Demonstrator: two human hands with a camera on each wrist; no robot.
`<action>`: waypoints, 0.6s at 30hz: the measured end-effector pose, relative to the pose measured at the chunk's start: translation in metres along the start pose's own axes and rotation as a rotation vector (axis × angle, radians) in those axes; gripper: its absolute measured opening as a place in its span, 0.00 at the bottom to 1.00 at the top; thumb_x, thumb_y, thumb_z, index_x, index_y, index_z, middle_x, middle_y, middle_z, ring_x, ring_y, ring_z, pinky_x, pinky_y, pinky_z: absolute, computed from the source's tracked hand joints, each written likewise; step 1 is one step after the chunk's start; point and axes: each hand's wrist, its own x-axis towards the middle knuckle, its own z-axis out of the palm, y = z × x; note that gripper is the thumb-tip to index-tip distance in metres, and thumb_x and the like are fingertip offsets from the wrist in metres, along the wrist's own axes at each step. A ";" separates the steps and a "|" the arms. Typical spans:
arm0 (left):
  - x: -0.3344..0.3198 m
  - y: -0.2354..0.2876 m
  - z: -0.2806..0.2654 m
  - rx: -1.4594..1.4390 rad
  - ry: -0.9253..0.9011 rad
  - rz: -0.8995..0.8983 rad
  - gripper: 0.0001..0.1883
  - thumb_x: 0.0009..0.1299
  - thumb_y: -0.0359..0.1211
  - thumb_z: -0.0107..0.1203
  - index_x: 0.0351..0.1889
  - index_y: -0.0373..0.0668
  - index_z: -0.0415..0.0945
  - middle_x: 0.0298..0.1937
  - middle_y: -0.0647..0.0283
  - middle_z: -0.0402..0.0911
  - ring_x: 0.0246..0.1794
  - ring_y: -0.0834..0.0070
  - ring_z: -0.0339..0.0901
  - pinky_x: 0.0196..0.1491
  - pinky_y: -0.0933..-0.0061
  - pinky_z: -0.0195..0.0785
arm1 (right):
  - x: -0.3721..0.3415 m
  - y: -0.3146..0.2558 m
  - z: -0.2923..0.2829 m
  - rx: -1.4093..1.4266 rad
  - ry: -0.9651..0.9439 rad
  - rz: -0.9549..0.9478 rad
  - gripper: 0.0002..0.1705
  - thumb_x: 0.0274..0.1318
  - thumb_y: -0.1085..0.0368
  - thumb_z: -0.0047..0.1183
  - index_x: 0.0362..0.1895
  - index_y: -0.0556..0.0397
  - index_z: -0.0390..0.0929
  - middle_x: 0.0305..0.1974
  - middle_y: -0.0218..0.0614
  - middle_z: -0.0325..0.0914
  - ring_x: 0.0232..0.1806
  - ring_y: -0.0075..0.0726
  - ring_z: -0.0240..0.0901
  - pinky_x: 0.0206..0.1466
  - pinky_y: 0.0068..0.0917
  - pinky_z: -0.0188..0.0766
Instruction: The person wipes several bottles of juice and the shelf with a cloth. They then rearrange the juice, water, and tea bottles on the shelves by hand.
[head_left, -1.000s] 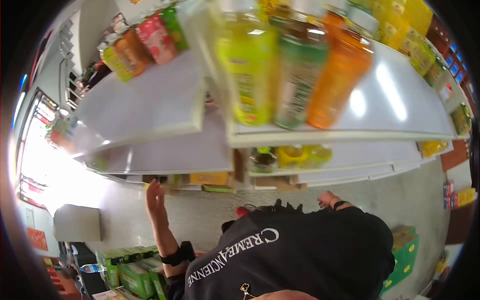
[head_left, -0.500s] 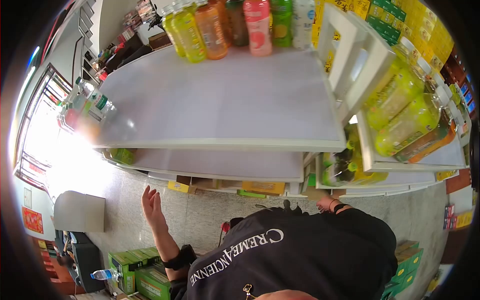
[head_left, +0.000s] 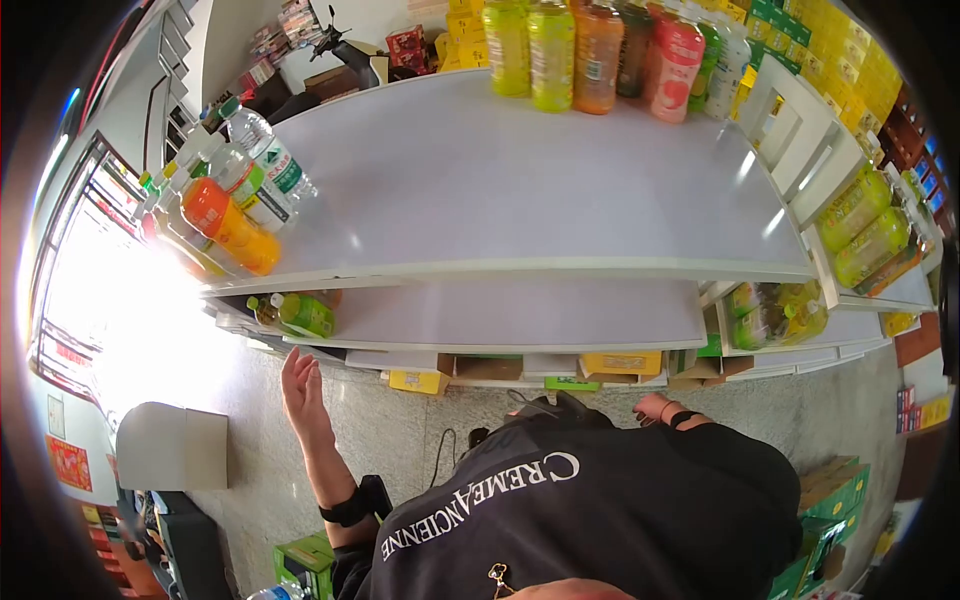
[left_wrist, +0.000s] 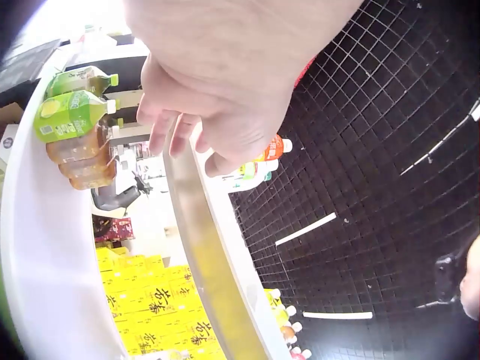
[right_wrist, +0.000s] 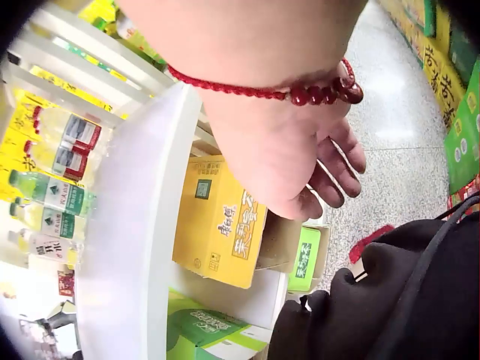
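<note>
My left hand (head_left: 306, 395) is held in front of the white shelf unit at its left part, fingers loosely bent and holding nothing. Closest to it on the lower shelf lies a green-labelled bottle (head_left: 305, 315). In the left wrist view, the left hand (left_wrist: 217, 97) overlaps the shelf edge, with green-labelled bottles (left_wrist: 71, 116) behind. My right hand (head_left: 655, 408) hangs low by my body with loosely curled fingers. A red bead bracelet (right_wrist: 319, 95) circles that wrist, and a yellow carton (right_wrist: 217, 225) stands under the shelf beside the right hand (right_wrist: 300, 165), which holds nothing.
On the upper shelf (head_left: 480, 200), an orange drink bottle (head_left: 235, 230) and clear bottles (head_left: 270, 160) stand at left. A row including a pink bottle (head_left: 678, 75) stands along the back. A white slatted divider (head_left: 800, 150) rises at right. Green cartons (head_left: 830, 510) sit behind me at right.
The head view has swung and shifted left along the shelves. The close bottles from a second ago now lie far right, and more bottles show at left. Both hands stay empty.
</note>
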 end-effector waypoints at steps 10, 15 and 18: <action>0.115 -0.013 -0.071 0.007 0.103 0.200 0.22 0.73 0.26 0.47 0.65 0.38 0.62 0.55 0.57 0.72 0.56 0.71 0.70 0.60 0.72 0.61 | 0.084 -0.114 0.026 0.401 -0.031 0.276 0.18 0.52 0.61 0.56 0.47 0.52 0.82 0.42 0.36 0.84 0.41 0.41 0.82 0.42 0.34 0.78; 0.169 -0.004 -0.105 0.084 0.213 0.221 0.22 0.74 0.28 0.46 0.66 0.38 0.62 0.57 0.55 0.71 0.57 0.69 0.70 0.61 0.70 0.61 | 0.135 -0.153 0.048 -0.050 -0.108 -0.116 0.23 0.46 0.60 0.60 0.50 0.50 0.80 0.43 0.35 0.83 0.43 0.44 0.81 0.45 0.35 0.77; 0.192 -0.009 -0.119 0.051 0.264 0.237 0.22 0.74 0.28 0.46 0.66 0.38 0.62 0.57 0.54 0.71 0.57 0.68 0.70 0.61 0.68 0.62 | 0.120 -0.187 0.044 0.045 -0.080 -0.028 0.19 0.48 0.61 0.59 0.47 0.51 0.81 0.42 0.37 0.84 0.40 0.41 0.82 0.42 0.33 0.78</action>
